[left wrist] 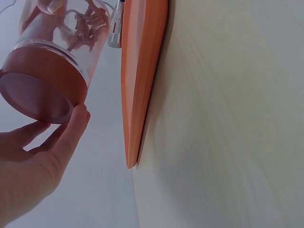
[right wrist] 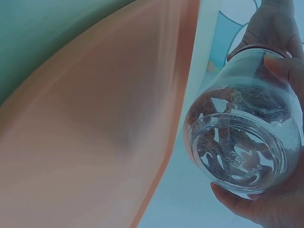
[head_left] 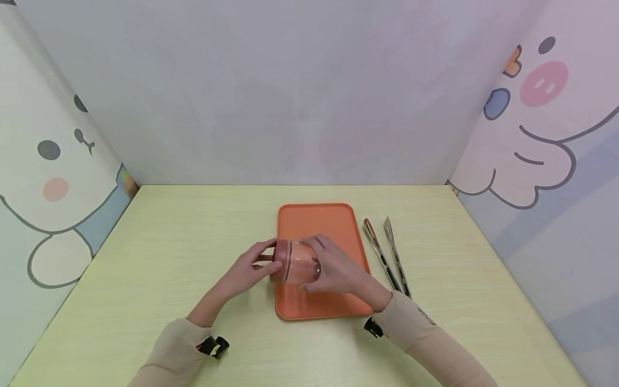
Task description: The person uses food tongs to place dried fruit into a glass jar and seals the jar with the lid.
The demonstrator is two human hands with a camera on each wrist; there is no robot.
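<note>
Both hands hold a clear jar on its side above an orange tray. Its reddish-brown lid faces left, where the fingers and thumb of my left hand grip the lid's edge. My right hand curls round the jar's base end. In the left wrist view the lid tilts downward, with the left fingertips at its lower rim. The right wrist view shows the jar's bottom; dark brown shapes show through the clear wall.
Right of the tray lie metal tongs with dark grips, arms spread at the far end, one tip slotted. Their near end is hidden by the right arm. A pale wall borders the table at the back; cartoon-printed panels stand on both sides.
</note>
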